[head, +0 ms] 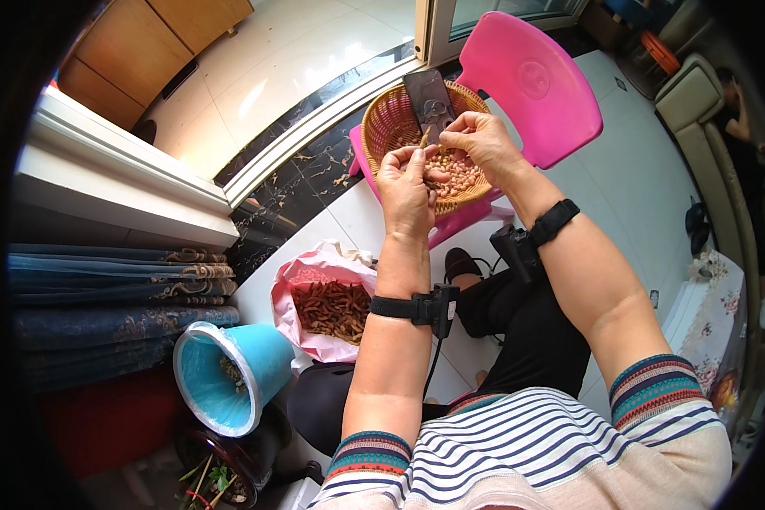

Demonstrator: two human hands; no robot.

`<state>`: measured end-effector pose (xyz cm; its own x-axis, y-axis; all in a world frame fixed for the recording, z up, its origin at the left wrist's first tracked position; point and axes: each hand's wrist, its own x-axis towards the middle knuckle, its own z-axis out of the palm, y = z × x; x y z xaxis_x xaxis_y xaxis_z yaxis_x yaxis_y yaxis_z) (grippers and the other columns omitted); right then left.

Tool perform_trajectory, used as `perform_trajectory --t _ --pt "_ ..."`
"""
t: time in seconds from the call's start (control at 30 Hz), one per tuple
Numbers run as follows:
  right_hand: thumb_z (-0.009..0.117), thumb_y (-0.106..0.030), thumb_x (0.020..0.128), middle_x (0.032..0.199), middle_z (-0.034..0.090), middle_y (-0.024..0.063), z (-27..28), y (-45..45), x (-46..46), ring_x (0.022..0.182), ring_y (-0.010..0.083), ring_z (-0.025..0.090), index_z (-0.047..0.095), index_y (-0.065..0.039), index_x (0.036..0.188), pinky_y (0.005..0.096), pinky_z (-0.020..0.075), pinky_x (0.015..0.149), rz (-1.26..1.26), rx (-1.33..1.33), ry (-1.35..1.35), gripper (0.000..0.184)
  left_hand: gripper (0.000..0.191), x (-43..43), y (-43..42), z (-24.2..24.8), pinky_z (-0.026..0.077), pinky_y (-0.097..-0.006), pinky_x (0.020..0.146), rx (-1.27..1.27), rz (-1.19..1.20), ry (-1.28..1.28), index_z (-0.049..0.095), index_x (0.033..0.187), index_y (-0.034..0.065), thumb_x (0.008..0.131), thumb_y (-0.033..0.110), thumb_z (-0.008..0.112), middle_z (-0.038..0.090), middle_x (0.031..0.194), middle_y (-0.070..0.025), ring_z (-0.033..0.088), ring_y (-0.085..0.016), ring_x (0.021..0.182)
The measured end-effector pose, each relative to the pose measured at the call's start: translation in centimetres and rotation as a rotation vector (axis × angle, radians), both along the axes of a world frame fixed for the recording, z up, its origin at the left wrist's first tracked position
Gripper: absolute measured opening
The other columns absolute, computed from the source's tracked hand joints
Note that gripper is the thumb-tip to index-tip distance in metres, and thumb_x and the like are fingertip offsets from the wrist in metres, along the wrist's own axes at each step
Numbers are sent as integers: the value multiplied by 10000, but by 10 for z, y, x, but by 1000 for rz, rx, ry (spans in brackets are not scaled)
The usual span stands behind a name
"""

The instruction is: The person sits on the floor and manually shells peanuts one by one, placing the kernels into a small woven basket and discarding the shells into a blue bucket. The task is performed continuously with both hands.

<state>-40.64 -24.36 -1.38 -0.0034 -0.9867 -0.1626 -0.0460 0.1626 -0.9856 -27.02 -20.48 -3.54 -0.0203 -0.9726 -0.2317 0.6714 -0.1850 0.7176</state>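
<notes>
My left hand (408, 185) pinches a slender, dry, yellow-brown pod (424, 138) between thumb and fingertips, its pointed end up. Just to the right, my right hand (484, 143) has thumb and forefinger drawn together close to the pod; whether anything small is between them cannot be made out. Both hands are over a woven basket (382, 115). Pinkish shelled seeds, like peanuts or beans (462, 175), cover its bottom, partly hidden by my hands. A dark smartphone (428, 95) leans against the basket's far inner side.
The basket rests on a pink plastic chair (529, 83). Left of my legs, a pink-and-white bag (287, 280) holds many dry brown pods (331, 312). Beside it is a blue lined bin (268, 350) with some waste inside. A potted plant (220, 478) and blue curtain (127, 280) are nearby.
</notes>
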Motion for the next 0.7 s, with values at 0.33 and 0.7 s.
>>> perform_trajectory --t 0.33,0.7 --pt "662 -73 796 682 602 33 4 1 0 551 77 536 609 -32 783 196 443 475 36 -6 -76 68 102 -4 1 -4 333 -175 320 -82 -27 -97 451 974 46 926 125 493 626 917 -112 616 -125 535" --pt "615 -140 840 722 612 47 10 1 3 601 113 582 582 -51 886 258 501 542 -70 231 -371 106 82 1 2 -3 314 -171 333 13 27 -30 494 917 50 920 130 512 639 802 -91 557 -90 485"
